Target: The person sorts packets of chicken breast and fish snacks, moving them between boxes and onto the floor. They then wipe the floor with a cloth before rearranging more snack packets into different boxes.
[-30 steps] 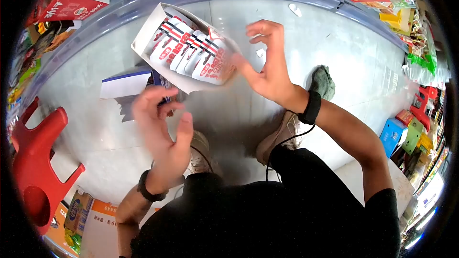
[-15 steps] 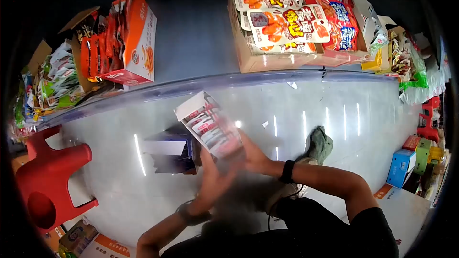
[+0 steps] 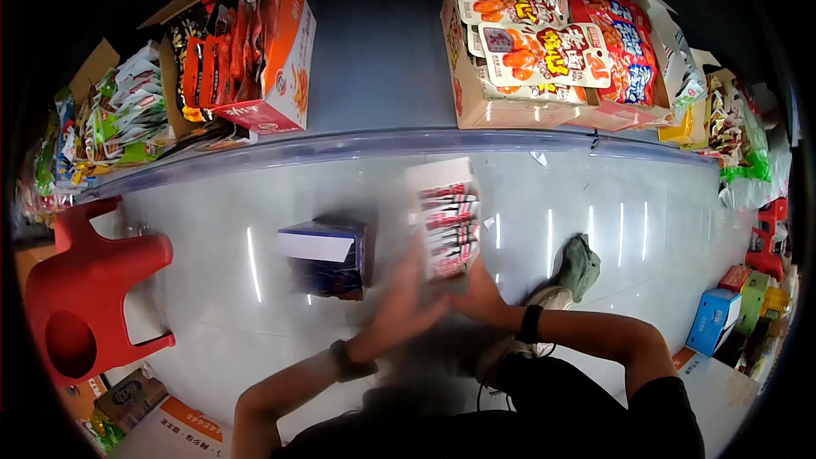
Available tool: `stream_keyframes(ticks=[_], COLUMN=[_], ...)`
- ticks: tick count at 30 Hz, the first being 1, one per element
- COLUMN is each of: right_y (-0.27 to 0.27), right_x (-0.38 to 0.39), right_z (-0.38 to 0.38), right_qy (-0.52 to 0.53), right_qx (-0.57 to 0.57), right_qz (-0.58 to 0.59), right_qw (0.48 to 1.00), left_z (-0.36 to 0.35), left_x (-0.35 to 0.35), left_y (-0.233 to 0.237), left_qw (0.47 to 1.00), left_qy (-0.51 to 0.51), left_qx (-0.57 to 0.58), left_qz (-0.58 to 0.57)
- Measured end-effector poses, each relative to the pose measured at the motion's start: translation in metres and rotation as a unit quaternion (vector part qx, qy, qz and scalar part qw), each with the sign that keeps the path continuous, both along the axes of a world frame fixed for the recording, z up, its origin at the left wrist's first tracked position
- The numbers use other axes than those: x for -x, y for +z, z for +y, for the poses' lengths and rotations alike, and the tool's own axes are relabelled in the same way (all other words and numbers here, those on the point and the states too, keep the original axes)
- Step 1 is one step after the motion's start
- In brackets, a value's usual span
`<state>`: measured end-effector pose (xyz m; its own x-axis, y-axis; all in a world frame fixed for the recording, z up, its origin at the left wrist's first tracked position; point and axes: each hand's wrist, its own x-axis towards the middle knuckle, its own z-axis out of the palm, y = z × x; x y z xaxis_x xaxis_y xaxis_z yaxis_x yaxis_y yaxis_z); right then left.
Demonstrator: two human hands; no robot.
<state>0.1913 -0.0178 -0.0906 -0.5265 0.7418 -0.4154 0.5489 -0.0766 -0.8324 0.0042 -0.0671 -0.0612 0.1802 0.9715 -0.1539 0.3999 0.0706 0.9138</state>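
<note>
A small white open box (image 3: 442, 172) filled with a row of red, white and black packets (image 3: 450, 234) is in front of me above the floor, slightly blurred. My right hand (image 3: 484, 296), with a dark band at its wrist, grips the lower right of the box. My left hand (image 3: 403, 299) is smeared by motion, with its fingers along the lower left side of the box. On the floor to the left sits a dark blue box (image 3: 327, 259) with a white flap.
A shelf edge (image 3: 340, 146) runs across in front, bearing an orange snack box (image 3: 293, 59) at left and a carton of snack pouches (image 3: 527, 115) at right. A red stool (image 3: 76, 289) stands at left. A green cloth-like item (image 3: 580, 268) lies by my shoe (image 3: 551, 299).
The box of packets has moved right with both hands and turned more upright in view. The whole scene has shifted slightly right as the head turned.
</note>
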Motion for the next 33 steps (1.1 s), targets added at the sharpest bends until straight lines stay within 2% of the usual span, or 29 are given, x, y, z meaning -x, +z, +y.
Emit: stream_keyframes(ticks=[2,3,4,6,9,11,13,14,15,17,18,19,20,21,23,24,25,26,27,29,31,32,33], right_y=[0.002,0.004,0.007,0.014,0.01,0.009,0.017,0.025,0.023,0.011,0.003,0.004,0.005,0.006,0.009,0.007,0.005,-0.001,0.022,0.016,0.011,0.007,0.001], right_x=[-0.004,-0.006,-0.006,-0.007,-0.016,-0.024,-0.023,-0.017,-0.018,-0.027,-0.031,-0.03,-0.028,-0.027,-0.027,-0.029,-0.033,-0.037,-0.024,-0.028,-0.035,-0.035,-0.035], right_z=[-0.003,-0.003,-0.004,-0.003,-0.003,-0.006,0.002,0.006,0.007,0.0,0.0,0.004,0.007,0.006,0.01,0.01,0.013,0.011,0.017,0.014,0.013,0.013,0.014], right_qy=[-0.084,-0.078,-0.121,-0.202,-0.254,-0.25,-0.28,-0.288,-0.288,-0.248,-0.255,-0.249,-0.266,-0.285,-0.249,-0.231,-0.238,-0.245,-0.281,-0.28,-0.277,-0.277,-0.271], right_qx=[0.02,0.023,0.026,0.035,0.002,-0.017,0.004,-0.016,-0.024,-0.068,-0.064,-0.064,-0.043,-0.017,-0.072,-0.094,-0.06,-0.023,0.003,-0.069,-0.069,-0.077,-0.079], right_qz=[0.095,0.092,0.106,0.138,0.12,0.105,0.117,0.156,0.157,-0.03,-0.009,-0.015,0.001,0.016,0.023,0.022,-0.009,-0.043,0.043,0.031,-0.007,-0.038,-0.036], right_qw=[0.992,0.992,0.987,0.969,0.96,0.962,0.953,0.945,0.944,0.966,0.965,0.966,0.963,0.958,0.966,0.968,0.969,0.968,0.959,0.957,0.958,0.957,0.959], left_z=[0.006,0.009,0.018,0.028,0.04,0.051,0.058,0.054,0.059,0.052,0.046,0.041,0.032,0.02,0.003,-0.003,-0.015,-0.035,-0.036,-0.053,-0.064,-0.067,-0.066], left_x=[-0.006,-0.009,-0.01,-0.018,-0.031,-0.034,-0.039,-0.041,-0.036,-0.021,-0.015,-0.006,0.005,0.015,0.037,0.045,0.053,0.061,0.07,0.093,0.103,0.104,0.102], left_y=[-0.001,-0.002,0.005,0.01,0.004,-0.003,0.007,-0.005,-0.002,0.012,0.027,0.036,0.044,0.049,0.055,0.066,0.063,0.05,0.05,0.045,0.035,0.033,0.032], left_qw=[0.999,0.995,0.995,0.992,0.987,0.982,0.958,0.98,0.979,0.983,0.994,0.994,0.982,0.944,0.918,0.923,0.932,0.951,0.947,0.953,0.936,0.934,0.921], left_qy=[-0.012,-0.027,-0.047,-0.057,-0.075,-0.114,-0.117,-0.11,-0.112,-0.167,-0.102,-0.096,-0.159,-0.223,-0.113,-0.09,-0.051,0.001,0.041,0.059,0.212,0.219,0.271], left_qx=[0.007,0.012,-0.025,-0.002,0.025,0.016,0.132,0.003,-0.004,0.038,-0.022,-0.022,-0.031,-0.033,-0.291,-0.274,-0.267,-0.212,-0.239,-0.217,-0.177,-0.176,-0.135], left_qz=[-0.048,-0.094,-0.086,-0.115,-0.143,-0.151,-0.226,-0.168,-0.169,-0.061,-0.042,-0.048,0.099,0.242,0.244,0.253,0.239,0.226,0.212,0.204,0.22,0.22,0.246])
